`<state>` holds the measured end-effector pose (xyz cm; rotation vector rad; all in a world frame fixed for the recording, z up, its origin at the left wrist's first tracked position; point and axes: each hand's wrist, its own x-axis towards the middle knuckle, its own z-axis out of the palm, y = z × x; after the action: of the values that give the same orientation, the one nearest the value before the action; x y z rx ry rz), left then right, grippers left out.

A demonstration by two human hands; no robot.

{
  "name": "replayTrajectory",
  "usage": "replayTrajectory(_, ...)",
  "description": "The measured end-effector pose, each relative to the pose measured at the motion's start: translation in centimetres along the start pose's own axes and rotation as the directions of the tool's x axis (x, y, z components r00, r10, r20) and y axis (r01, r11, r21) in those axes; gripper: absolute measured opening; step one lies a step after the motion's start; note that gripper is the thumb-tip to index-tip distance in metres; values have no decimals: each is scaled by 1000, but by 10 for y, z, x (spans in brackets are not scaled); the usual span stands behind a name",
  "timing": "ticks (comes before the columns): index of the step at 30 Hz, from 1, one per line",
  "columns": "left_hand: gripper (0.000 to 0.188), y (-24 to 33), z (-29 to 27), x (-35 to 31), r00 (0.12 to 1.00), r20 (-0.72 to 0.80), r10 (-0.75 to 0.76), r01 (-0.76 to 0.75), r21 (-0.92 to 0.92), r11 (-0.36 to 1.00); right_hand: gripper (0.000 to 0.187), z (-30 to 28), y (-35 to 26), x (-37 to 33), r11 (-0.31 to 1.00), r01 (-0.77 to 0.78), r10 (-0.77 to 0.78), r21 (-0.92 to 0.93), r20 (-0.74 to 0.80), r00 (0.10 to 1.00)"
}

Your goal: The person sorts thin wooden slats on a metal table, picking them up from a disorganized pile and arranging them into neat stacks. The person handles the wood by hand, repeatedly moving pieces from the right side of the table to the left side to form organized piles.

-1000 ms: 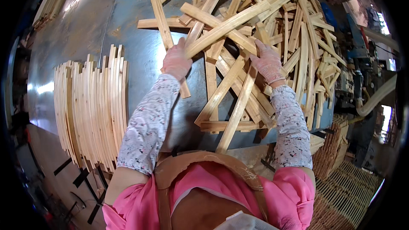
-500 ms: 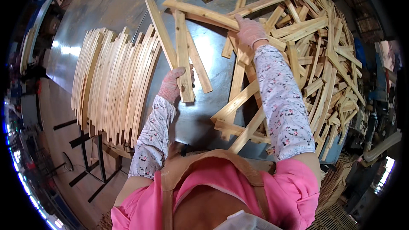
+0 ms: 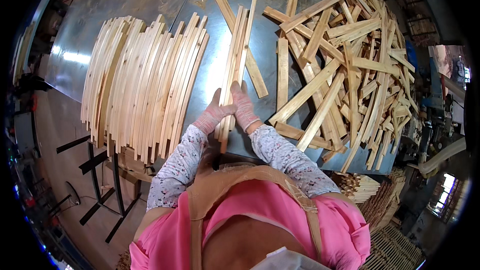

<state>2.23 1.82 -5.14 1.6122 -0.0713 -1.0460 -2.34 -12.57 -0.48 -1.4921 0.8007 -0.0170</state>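
Note:
My two gloved hands hold a small bundle of wooden slats (image 3: 236, 52) on edge, side by side, over the middle of the metal table. My left hand (image 3: 215, 113) closes on the bundle's left side near its lower end. From the right, my right hand (image 3: 243, 105) grips the same bundle, the two hands close together. Behind the bundle, a single flat slat (image 3: 255, 72) lies slanted on the table. To the left stands a long row of slats (image 3: 145, 85) packed on edge, their ends uneven.
A jumbled heap of loose slats (image 3: 350, 65) covers the table's right side. The metal table (image 3: 200, 95) has bare surface around my hands. Below its left edge stands a black metal frame (image 3: 102, 195). Stacked wood (image 3: 360, 186) sits below the right edge.
My right hand has come from the heap to the middle and joined my left hand on the slats. The held slats, fanned out before, are now together on edge.

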Motion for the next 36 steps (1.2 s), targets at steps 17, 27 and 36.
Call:
replayTrajectory(17,96,-2,-58,-97,978,190,87,-47,-203,978,85,-36,27,4,855,19,-63,-519,-67,996)
replayTrajectory(27,92,14,-28,-135,946,-151,287,4,891,454,68,35,60,-115,688,43,211,-724,257,943)
replayTrajectory(36,77,58,66,-107,776,173,606,-485,778,399,35,-33,32,-108,703,400,-159,-588,418,895)
